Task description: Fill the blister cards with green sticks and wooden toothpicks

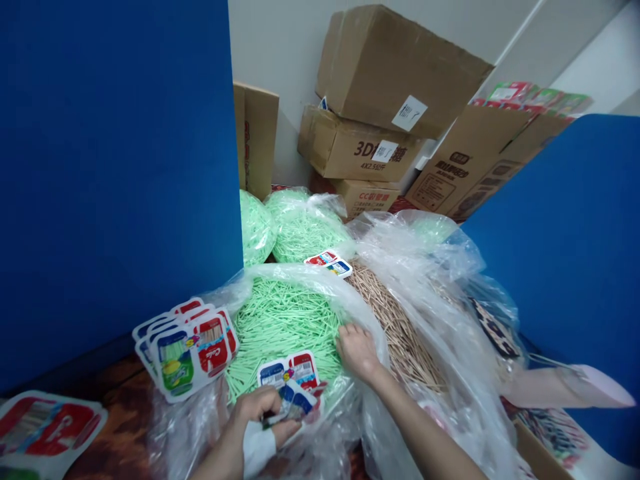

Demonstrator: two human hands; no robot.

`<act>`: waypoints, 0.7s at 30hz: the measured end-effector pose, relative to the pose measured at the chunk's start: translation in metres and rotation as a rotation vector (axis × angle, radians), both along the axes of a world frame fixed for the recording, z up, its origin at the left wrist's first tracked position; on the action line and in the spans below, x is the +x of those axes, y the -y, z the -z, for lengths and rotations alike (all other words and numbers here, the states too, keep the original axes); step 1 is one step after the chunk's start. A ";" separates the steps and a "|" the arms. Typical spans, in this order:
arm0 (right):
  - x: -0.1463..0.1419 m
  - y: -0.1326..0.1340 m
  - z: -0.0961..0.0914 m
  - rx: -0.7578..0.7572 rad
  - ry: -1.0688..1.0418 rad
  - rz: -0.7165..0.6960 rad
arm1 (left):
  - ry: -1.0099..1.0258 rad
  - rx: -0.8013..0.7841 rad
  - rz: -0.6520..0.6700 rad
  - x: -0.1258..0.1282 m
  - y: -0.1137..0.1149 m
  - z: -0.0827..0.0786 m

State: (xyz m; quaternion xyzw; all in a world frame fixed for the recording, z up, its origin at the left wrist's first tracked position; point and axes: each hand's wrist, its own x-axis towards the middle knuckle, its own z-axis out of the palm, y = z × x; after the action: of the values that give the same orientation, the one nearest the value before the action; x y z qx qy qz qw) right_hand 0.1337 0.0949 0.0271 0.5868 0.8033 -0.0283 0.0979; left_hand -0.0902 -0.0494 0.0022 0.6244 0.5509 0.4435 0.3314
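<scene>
My left hand point(265, 410) is closed round a small printed pouch point(297, 400) with blue and red panels. White tape or cloth is wrapped on one of its fingers. Another printed pouch point(280, 372) shows just behind it, over the green sticks. Thin pale-green candy sticks point(287, 313) fill a large clear plastic bag point(367, 313), whose mouth is folded wide. At the right side of that heap, my right hand point(356, 350) has its fingers bent into the sticks; the fingertips are hidden. A fanned stack of cola-and-lemon pouches point(187, 350) lies left of the heap.
Brown sticks point(395, 320) fill a second clear bag to the right. Tied bags of green sticks point(307, 230) stand behind, with stacked cartons point(370, 150) at the wall. Blue panels point(120, 167) flank both sides. One pouch point(45, 433) lies at lower left.
</scene>
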 end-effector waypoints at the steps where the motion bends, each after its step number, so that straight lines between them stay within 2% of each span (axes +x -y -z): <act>1: 0.002 -0.001 -0.003 0.007 -0.002 0.012 | 0.008 -0.012 0.004 0.000 0.001 -0.002; 5: 0.008 -0.009 -0.018 0.009 -0.033 -0.003 | 0.041 -0.094 0.031 0.000 0.002 -0.011; 11: 0.003 -0.014 -0.029 -0.007 -0.030 -0.157 | -0.014 -0.192 0.121 0.000 0.003 -0.020; 15: -0.003 -0.020 -0.026 0.023 -0.007 -0.217 | -0.021 -0.254 0.098 0.003 0.004 -0.022; 21: -0.020 -0.037 -0.007 0.065 0.023 -0.161 | -0.021 -0.240 0.108 0.007 0.004 -0.021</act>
State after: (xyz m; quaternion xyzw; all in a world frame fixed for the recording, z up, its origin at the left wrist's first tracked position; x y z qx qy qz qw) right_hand 0.1135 0.1322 0.0342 0.5234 0.8472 0.0123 0.0900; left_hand -0.0834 -0.0537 0.0230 0.6136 0.5691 0.3494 0.4214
